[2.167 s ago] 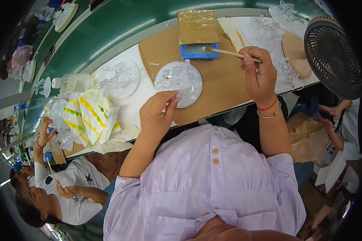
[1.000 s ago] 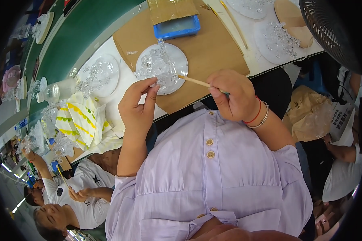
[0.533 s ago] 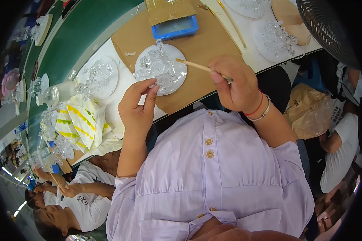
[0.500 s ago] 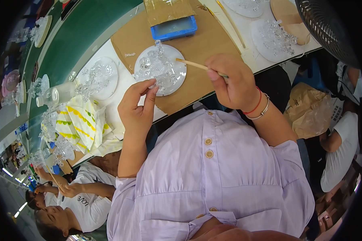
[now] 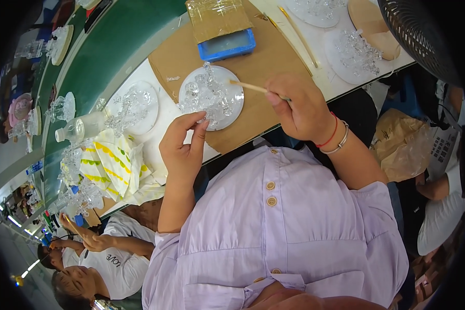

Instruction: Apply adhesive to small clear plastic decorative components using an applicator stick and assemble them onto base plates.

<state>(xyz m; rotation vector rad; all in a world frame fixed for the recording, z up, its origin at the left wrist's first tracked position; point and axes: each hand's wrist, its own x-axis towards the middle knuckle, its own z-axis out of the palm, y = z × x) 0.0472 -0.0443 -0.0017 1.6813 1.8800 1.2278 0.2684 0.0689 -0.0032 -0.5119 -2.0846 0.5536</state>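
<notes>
A round white disc (image 5: 236, 99) lies in front of me on brown cardboard, with clear, glassy-looking pieces (image 5: 207, 92) clustered on it. At its near left edge my left hand (image 5: 185, 140) pinches a small clear piece between thumb and forefinger; the fingers partly hide it. My right hand (image 5: 298, 106) is closed round a thin wooden stick (image 5: 253, 87), held to the right of the pieces. The stick's tip points left over the disc, apart from the clear pieces. Whether that tip carries bristles is too small to tell.
Beyond the disc stands a blue tray (image 5: 227, 52), partly covered by a cardboard flap (image 5: 218, 19). Thin brushes (image 5: 299, 39) lie to its right. More discs with clear pieces, a plastic bottle (image 5: 80, 128) and a patterned plastic bag (image 5: 113, 163) surround the workplace. Co-workers sit on both sides.
The whole view has shifted slightly, so the table sits a little lower and farther right. Both hands keep their grips; the stick's tip remains over the disc's right part.
</notes>
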